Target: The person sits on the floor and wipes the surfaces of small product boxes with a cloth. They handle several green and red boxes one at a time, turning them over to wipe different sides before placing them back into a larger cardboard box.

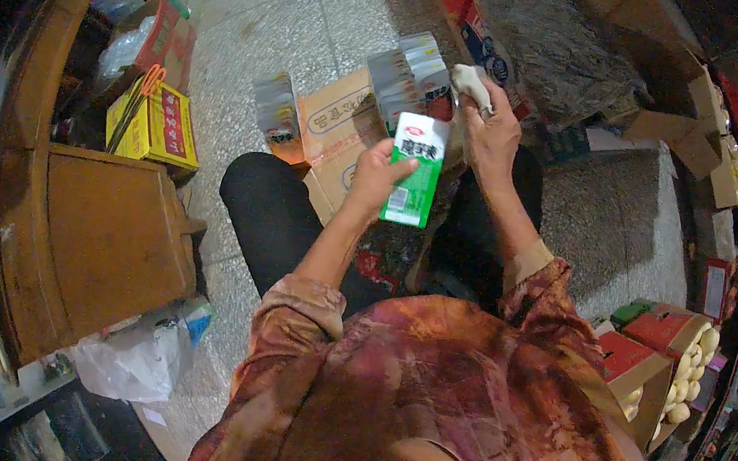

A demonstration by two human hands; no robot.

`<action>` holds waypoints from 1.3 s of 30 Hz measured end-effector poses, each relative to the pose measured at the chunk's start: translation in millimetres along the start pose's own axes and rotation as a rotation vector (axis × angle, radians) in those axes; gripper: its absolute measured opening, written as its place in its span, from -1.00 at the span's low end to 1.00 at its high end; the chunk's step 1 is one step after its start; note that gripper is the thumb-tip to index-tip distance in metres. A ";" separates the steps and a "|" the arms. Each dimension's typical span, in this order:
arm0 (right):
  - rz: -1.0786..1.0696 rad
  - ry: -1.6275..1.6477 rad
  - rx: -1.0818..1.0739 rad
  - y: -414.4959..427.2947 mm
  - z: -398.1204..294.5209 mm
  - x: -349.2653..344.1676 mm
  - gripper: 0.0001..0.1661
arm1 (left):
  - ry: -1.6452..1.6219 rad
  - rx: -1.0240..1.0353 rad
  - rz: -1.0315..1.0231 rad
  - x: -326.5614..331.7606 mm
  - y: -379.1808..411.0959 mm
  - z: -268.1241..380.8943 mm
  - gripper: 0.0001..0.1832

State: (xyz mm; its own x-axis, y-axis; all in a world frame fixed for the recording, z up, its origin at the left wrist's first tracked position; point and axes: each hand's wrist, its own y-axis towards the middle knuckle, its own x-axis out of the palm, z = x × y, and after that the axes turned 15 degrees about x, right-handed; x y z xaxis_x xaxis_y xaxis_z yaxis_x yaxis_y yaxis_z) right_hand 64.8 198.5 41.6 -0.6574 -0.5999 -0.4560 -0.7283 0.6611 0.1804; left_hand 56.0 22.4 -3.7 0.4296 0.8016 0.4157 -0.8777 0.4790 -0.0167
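My left hand (376, 174) grips a flat green and white packet (422, 185) by its side edge, thumb across its face. The packet bears printed writing and a barcode. In my right hand (496, 132) is a crumpled whitish cloth (471, 89), held up and apart from the packet. Beyond my hands, several silvery packets (396, 80) stand in rows, and another group of packets (275, 106) with orange lower parts sits further left. Between them lies a brown cardboard box (342, 115) with printed flaps, partly hidden by my left hand.
To the left stands a brown wooden cabinet (111, 224); beside it are a yellow box (159, 126) and orange-handled scissors (151, 81). A white plastic bag (135, 360) lies below. Red cartons of pale round items (689, 371) and stocked shelves are at right. Dark plastic sheeting (560, 53) lies at upper right.
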 end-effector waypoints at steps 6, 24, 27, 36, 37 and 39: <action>-0.339 -0.267 -0.491 -43.8 -11.0 22.3 -0.45 | -0.342 0.148 0.260 -1.9 12.3 -7.3 -0.73; -0.528 0.482 0.425 -44.4 16.8 -23.4 -0.51 | -0.531 0.139 0.045 -16.3 8.8 0.8 -0.73; -0.431 0.174 0.279 -45.9 -3.5 6.7 -0.51 | -0.505 0.131 0.073 2.9 4.2 -1.2 -0.68; -0.494 -0.129 0.020 -51.2 -7.0 2.6 -0.58 | 0.006 0.064 0.195 -24.7 8.8 15.8 -0.75; -0.496 -0.111 0.030 -53.4 -4.7 1.9 -0.58 | -0.031 0.045 0.204 -24.9 7.6 17.7 -0.76; -0.508 -0.089 0.071 -58.8 1.5 0.1 -0.57 | -0.049 0.086 0.272 -23.0 6.4 12.7 -0.77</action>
State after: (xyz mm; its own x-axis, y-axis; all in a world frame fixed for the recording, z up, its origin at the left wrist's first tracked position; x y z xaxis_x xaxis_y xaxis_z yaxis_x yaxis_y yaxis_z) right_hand 107.8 160.2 29.7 -0.2033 -0.8144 -0.5436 -0.9342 0.3275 -0.1412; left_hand 37.8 2.5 -1.8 0.1667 0.8771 0.4504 -0.9750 0.2147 -0.0572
